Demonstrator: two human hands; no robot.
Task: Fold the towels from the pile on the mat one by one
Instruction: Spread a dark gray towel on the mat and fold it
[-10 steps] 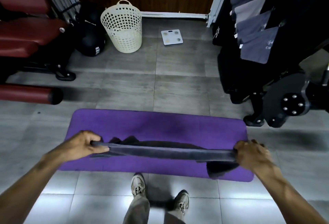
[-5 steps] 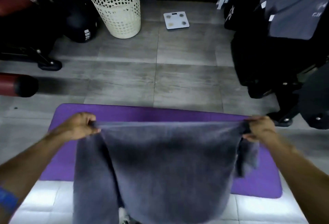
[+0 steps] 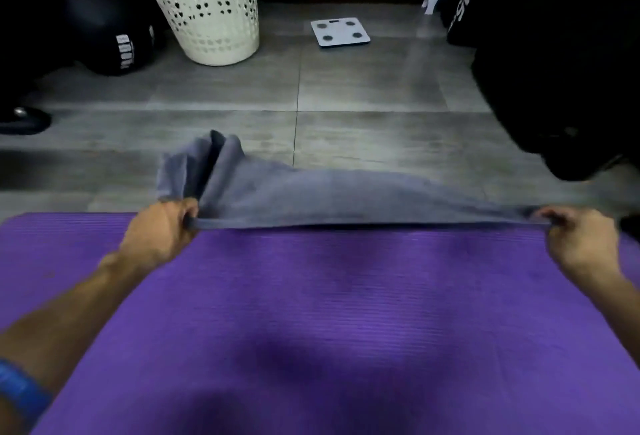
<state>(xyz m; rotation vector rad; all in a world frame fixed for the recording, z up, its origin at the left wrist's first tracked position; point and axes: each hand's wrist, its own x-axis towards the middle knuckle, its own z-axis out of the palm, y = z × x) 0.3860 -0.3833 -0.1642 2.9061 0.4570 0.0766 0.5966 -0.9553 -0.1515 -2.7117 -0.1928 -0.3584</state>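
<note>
A grey towel (image 3: 311, 195) is stretched wide above the far edge of the purple mat (image 3: 329, 313), billowing away from me over the floor. My left hand (image 3: 162, 230) grips its left corner, where the cloth bunches up in folds. My right hand (image 3: 581, 237) pinches the right corner. The towel's near edge runs taut between both hands. No pile of towels shows on the mat in this view.
A cream perforated laundry basket (image 3: 207, 9) stands at the back left beside a black bag (image 3: 114, 40). A white bathroom scale (image 3: 339, 32) lies on the grey tiled floor (image 3: 363, 88). Dark gym equipment (image 3: 561, 64) fills the right side.
The towel hung down in front of me half a second ago; it now flies forward and out flat beyond my hands. My hands dropped lower and the camera tilted down over the mat.
</note>
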